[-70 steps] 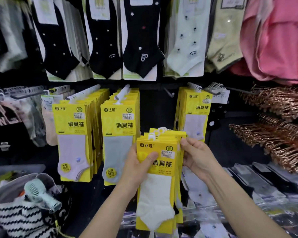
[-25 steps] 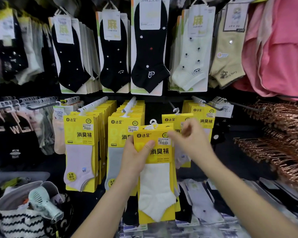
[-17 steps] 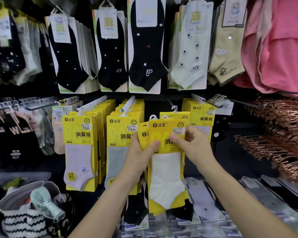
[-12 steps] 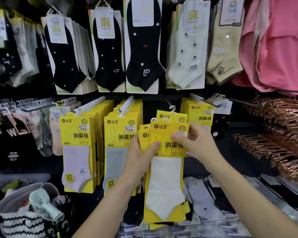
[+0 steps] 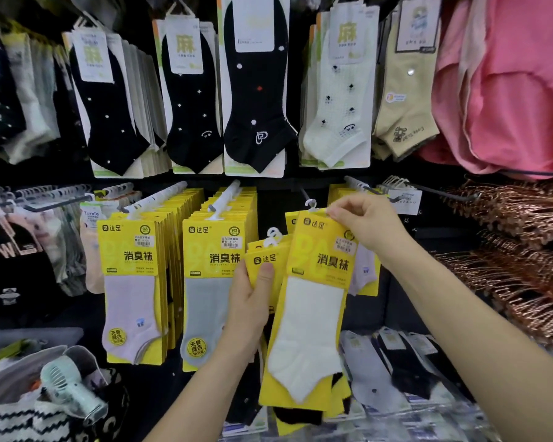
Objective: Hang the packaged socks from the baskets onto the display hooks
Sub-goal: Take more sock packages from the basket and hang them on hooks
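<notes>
Since half a second ago, the right hand (image 5: 367, 228) has lifted the front yellow card packet with a white ankle sock (image 5: 313, 314) up and to the right, off the stack of yellow sock packets (image 5: 264, 260) held by the left hand (image 5: 253, 301).

In the head view, the packet's top edge sits just below the tip of a black wire display hook (image 5: 304, 194). A white plastic loop (image 5: 312, 205) shows there, but it is unclear whether it is on the hook. Full rows of yellow packets with lilac socks (image 5: 131, 282) and grey socks (image 5: 208, 282) hang to the left, and another yellow row lies partly behind the right hand. Black dotted socks (image 5: 256, 106) hang above, copper-coloured hangers (image 5: 517, 250) are massed at the right, and a mint handheld fan (image 5: 71, 390) lies in a striped bag at the lower left.

The stack now hangs lower than the lifted packet and overlaps its left edge.

The right hand's grip pinches the packet's top right corner between thumb and fingertips. The left hand's grip is closed round the stack, with the thumb pressed on its front.
</notes>
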`<move>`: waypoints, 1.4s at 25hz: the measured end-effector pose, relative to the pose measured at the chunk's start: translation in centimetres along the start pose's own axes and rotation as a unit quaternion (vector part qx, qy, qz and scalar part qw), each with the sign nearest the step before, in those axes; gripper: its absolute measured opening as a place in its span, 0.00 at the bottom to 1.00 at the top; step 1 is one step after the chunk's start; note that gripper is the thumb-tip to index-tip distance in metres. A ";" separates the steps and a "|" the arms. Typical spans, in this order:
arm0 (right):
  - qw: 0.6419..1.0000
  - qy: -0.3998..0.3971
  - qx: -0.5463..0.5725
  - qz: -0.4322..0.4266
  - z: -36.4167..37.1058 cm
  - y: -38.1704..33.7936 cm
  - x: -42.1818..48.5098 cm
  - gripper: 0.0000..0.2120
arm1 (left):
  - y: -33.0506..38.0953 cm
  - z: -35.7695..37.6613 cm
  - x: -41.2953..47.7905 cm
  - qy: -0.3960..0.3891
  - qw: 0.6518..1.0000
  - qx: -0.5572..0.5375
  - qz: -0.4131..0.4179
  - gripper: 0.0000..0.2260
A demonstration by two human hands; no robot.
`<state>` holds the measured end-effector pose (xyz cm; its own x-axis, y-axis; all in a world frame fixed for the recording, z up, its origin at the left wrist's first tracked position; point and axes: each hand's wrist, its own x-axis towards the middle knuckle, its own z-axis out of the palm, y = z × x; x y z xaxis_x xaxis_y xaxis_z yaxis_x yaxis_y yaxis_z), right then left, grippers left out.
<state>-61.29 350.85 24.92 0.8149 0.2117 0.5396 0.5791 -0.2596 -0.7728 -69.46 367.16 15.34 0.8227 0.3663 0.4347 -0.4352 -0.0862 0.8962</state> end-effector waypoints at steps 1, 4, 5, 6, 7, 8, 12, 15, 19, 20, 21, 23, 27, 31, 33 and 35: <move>1.000 0.009 -0.004 -0.003 0.0 -0.3 0.6 0.11 | 0.0 -0.5 0.0 0.013 1.000 0.006 0.009 0.05; 1.000 0.011 -0.010 -0.004 0.6 -0.9 2.1 0.13 | -0.2 -2.2 -0.3 0.048 0.998 0.019 0.032 0.15; 1.000 0.010 -0.010 0.000 0.9 -1.1 2.4 0.13 | -0.4 -2.9 -0.4 0.058 0.997 0.016 0.039 0.17; 1.000 0.010 -0.004 0.006 1.1 -1.1 2.6 0.13 | -0.4 -3.5 -0.5 0.067 0.996 0.014 0.048 0.16; 1.000 0.010 0.010 0.014 1.3 -1.0 2.7 0.12 | -0.4 -4.1 -0.5 0.077 0.995 0.021 0.054 0.14; 0.999 0.008 0.033 0.019 1.4 -0.9 2.8 0.11 | -0.3 -4.6 -0.6 0.083 0.994 0.034 0.057 0.12; 0.993 -0.017 0.097 0.064 1.3 -0.4 3.1 0.05 | 0.0 -5.8 -0.7 0.092 0.993 0.054 0.057 0.11; 0.991 -0.032 0.084 0.096 1.2 0.2 3.4 0.05 | 0.2 -5.6 -0.7 0.087 0.993 0.049 0.060 0.10; 0.996 0.021 0.028 0.086 1.7 0.4 3.5 0.03 | 0.4 -4.7 -1.0 0.073 0.993 0.056 0.067 0.04; 0.996 0.069 0.005 0.058 1.8 0.3 3.1 0.04 | 0.6 -4.5 -1.0 0.070 0.993 0.059 0.071 0.05; 0.993 0.115 -0.012 0.019 1.8 0.2 2.5 0.06 | 0.7 -4.4 -0.9 0.066 0.993 0.060 0.073 0.05; 0.991 0.125 -0.008 -0.055 2.3 0.0 0.4 0.09 | 1.1 -4.0 -0.6 0.059 0.994 0.054 0.072 0.06; 0.998 -0.043 -0.037 -0.034 5.2 -0.1 -3.3 0.18 | 1.3 -2.5 -0.2 0.034 0.995 0.060 0.078 0.05; 0.999 -0.015 0.040 0.011 4.9 0.1 -3.1 0.11 | 1.4 -2.0 -0.4 0.005 0.998 0.026 0.058 0.11; 0.999 -0.027 0.032 0.002 4.2 0.4 -3.2 0.08 | 1.1 -2.0 -0.3 0.001 0.998 0.031 0.052 0.11; 0.998 -0.052 -0.003 -0.034 3.8 0.3 -3.6 0.09 | 0.8 -1.6 -0.1 0.011 0.998 0.041 0.052 0.05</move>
<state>-64.10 353.62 21.49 0.7667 0.3263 0.5529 0.6337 -0.2471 -0.7330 -70.43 368.53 15.87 0.7659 0.3710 0.5251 -0.4857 -0.2011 0.8506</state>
